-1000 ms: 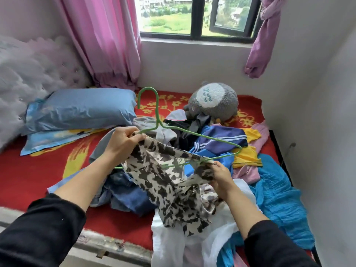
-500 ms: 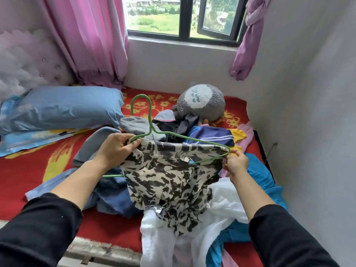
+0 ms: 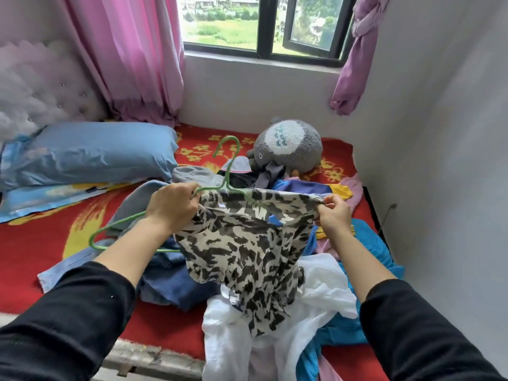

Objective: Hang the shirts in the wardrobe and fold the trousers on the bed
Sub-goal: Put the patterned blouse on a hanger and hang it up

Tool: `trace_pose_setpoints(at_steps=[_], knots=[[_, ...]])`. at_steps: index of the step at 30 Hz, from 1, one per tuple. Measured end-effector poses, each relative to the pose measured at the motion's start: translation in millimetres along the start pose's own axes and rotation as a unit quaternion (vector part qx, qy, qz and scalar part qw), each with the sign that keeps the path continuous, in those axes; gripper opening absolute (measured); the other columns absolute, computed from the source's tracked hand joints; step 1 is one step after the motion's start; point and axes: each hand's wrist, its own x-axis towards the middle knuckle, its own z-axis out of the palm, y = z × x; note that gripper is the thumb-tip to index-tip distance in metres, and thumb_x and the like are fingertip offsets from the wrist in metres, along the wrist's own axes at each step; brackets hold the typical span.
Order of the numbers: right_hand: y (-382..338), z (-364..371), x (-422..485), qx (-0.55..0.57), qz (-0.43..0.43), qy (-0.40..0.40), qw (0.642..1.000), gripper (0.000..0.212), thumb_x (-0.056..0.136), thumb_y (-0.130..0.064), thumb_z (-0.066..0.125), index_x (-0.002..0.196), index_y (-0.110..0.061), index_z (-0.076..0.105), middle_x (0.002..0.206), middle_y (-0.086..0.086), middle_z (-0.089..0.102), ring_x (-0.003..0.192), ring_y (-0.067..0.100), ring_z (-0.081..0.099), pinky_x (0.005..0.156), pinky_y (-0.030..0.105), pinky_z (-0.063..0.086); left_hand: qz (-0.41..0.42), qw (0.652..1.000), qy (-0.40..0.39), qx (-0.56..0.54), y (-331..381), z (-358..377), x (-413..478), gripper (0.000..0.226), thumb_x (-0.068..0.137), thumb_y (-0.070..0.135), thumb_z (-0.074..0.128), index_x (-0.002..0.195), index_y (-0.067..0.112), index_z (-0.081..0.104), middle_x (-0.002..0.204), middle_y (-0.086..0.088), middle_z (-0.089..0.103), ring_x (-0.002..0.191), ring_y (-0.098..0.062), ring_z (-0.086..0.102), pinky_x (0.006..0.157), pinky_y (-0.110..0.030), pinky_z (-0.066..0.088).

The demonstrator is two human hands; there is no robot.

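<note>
step in hand: threading the hanger (image 3: pixel 227 174) into the shirt (image 3: pixel 247 251). wardrobe not in view.

state now:
- left grip (image 3: pixel 173 204) is curled round the shirt's top edge and the hanger wire together, just beside the hanger neck.
- right grip (image 3: pixel 334 213) pinches the other end of the top edge. the cloth is taut between the two.
- the shirt hangs over the pile (image 3: pixel 176 281) on the bed (image 3: pixel 33 243), its tail resting on a white garment (image 3: pixel 324 292).
- the hanger's right arm runs under the cloth. its left end pokes out low and to the left, outside the shirt.

how to do it well (judgement):
- keep the right pinch firm so the opening stays wide, and seat the hidden arm fully into that shoulder first.
- then let the left grip slip the cloth over the free left end. the wire is thin, so it may snag a seam or the label; ease it through, do not tug.
- keep the hook above the neckline and level the hanger before lifting, or the shirt will slide off the low side.

change from half a second ago:
- then the right arm of the hanger lay bare above the cloth, reaching the right grip; now it is inside.
- the hanger has tipped, left end lower.
- the top edge is pulled straighter.
</note>
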Motion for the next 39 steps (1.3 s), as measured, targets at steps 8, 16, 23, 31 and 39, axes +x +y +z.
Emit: trace_pose_setpoints(at_steps=[8,16,23,31,39], knots=[[-7,9,-31,-0.129,0.085,-0.472,0.868,0.025,0.078,-0.011,0.076,0.091,0.008,0.066,0.083,0.012,0.071,0.073,0.014,0.065,0.067,0.026,0.053,-0.141,0.977,0.02,-0.16,8,11,0,0.025,0.093,0.03,0.054,0.08,0.01,0.062,0.07,-0.006,0.065,0.073,-0.028,0.058,0.062,-0.037,0.043],[-72,27,-11,-0.167,-0.177,-0.081,0.967,0.035,0.076,-0.008,0.062,0.111,-0.012,0.06,0.104,0.006,0.061,0.097,0.021,0.055,0.083,0.031,0.044,-0.083,0.966,0.091,-0.229,14,-16,14,0.015,0.09,0.028,0.061,0.082,0.016,0.068,0.065,0.002,0.065,0.065,-0.02,0.06,0.059,-0.031,0.046],[-182,46,-26,-0.212,-0.454,-0.114,0.858,0.041,0.091,-0.031,0.063,0.13,-0.021,0.056,0.127,-0.003,0.062,0.12,0.013,0.052,0.101,0.033,0.029,-0.044,0.945,0.169,-0.277,26,-95,39,0.016,0.077,0.023,0.074,0.071,0.035,0.066,0.049,0.018,0.057,0.046,-0.002,0.048,0.05,-0.021,0.036],[-272,46,-46,-0.066,-0.489,-0.159,0.855,0.011,0.086,-0.008,0.064,0.093,-0.014,0.07,0.078,-0.004,0.069,0.072,0.014,0.067,0.07,0.034,0.058,-0.024,0.916,0.118,-0.382,42,-220,14,0.041,0.069,0.039,0.058,0.098,0.012,0.071,0.06,0.016,0.063,0.058,0.003,0.055,0.06,-0.01,0.044],[-311,52,-86,-0.074,-0.544,-0.205,0.81,0.019,0.087,-0.021,0.067,0.069,-0.019,0.06,0.059,-0.01,0.057,0.054,0.002,0.051,0.051,0.015,0.035,-0.167,0.924,0.135,-0.316,22,-267,-73,0.025,0.08,0.028,0.072,0.091,0.007,0.076,0.087,-0.006,0.075,0.084,-0.018,0.071,0.082,-0.025,0.053]])
